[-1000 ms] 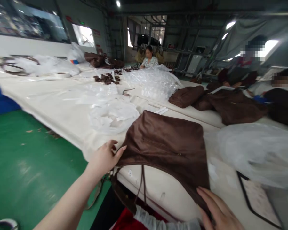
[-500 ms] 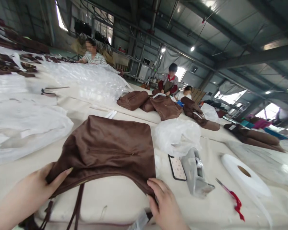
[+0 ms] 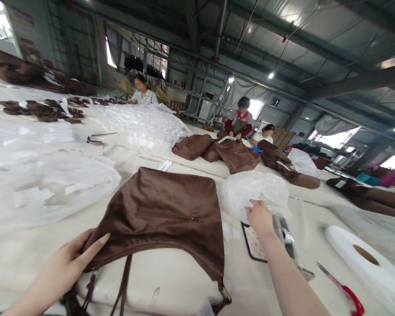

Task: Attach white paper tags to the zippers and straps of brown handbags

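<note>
A dark brown handbag [image 3: 171,206] lies flat in front of me, its zipped pocket facing up and its curved opening toward me. My left hand [image 3: 75,254] grips the bag's left corner, thumb on top and fingers underneath. Beyond the bag's right side, my right hand [image 3: 260,216] reaches to a crumpled white plastic bag [image 3: 240,188]. Its fingers are stretched out at the plastic; I cannot tell whether they pinch it. Under the right forearm are a phone [image 3: 253,245], partly covered, and a grey tape dispenser [image 3: 288,241]. The handbag's strap hangs at the near edge.
Red-handled scissors [image 3: 344,287] and a white tape roll [image 3: 365,259] lie on the right. Clear plastic sheets [image 3: 49,175] spread across the left. More brown bags [image 3: 237,156] lie farther back, where several people work along the table [image 3: 184,281].
My right hand has let go of the handbag's right corner and moved forward to the white plastic bag. The left hand keeps its grip. The view has turned slightly left.
</note>
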Tool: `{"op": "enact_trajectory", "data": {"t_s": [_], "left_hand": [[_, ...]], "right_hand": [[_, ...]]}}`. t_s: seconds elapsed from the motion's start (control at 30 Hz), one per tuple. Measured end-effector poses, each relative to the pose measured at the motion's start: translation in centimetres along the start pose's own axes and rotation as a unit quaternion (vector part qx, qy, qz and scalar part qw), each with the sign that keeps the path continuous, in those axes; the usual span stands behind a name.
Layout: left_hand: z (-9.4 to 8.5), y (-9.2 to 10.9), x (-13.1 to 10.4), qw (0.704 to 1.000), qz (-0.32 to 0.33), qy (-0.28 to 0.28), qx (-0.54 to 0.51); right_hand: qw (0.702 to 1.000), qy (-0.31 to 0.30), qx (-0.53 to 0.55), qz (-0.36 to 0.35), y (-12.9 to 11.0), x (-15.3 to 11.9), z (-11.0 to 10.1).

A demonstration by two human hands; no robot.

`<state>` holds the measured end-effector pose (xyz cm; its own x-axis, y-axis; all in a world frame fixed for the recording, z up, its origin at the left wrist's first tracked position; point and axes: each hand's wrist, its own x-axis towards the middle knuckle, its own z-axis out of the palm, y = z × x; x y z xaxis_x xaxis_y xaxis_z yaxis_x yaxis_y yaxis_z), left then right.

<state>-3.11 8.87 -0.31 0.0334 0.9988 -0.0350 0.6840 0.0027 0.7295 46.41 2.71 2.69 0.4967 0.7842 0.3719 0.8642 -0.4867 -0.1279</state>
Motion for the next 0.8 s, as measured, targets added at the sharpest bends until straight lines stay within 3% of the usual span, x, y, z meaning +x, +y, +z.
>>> {"op": "enact_trajectory", "data": {"t_s": [0.17, 0.4, 0.57, 0.7, 0.73, 0.8], "left_hand": [[-0.6, 1.2, -0.6, 0.999, -0.002, -0.007, -0.051], [-0.4, 0.4, -0.5, 0.999, 0.008, -0.007, -0.044], [-0.2, -0.1, -0.3, 0.999, 0.007, -0.014, -0.034], [0.1, -0.1, -0.4, 0.999, 0.012, -0.031, -0.016], [0.1, 0.1, -0.8, 1.000, 0.013, -0.005, 0.003], [0.3, 0.6, -2.2, 0.992, 0.050, 0.098, 0.058]], "right_hand": [[0.998, -0.057, -0.018, 0.006, 0.7, 0.5, 0.4], [0.998, -0.047, 0.024, 0.017, 2.7, -1.9, -0.3], [0.997, -0.016, 0.069, 0.019, 3.2, -2.9, -0.8], [0.993, 0.054, 0.105, 0.021, 2.0, -4.3, -2.9], [0.988, 0.083, 0.126, 0.011, 1.3, -5.1, -3.7], [0.974, 0.132, 0.181, -0.032, -0.8, -7.4, -5.1]]}}
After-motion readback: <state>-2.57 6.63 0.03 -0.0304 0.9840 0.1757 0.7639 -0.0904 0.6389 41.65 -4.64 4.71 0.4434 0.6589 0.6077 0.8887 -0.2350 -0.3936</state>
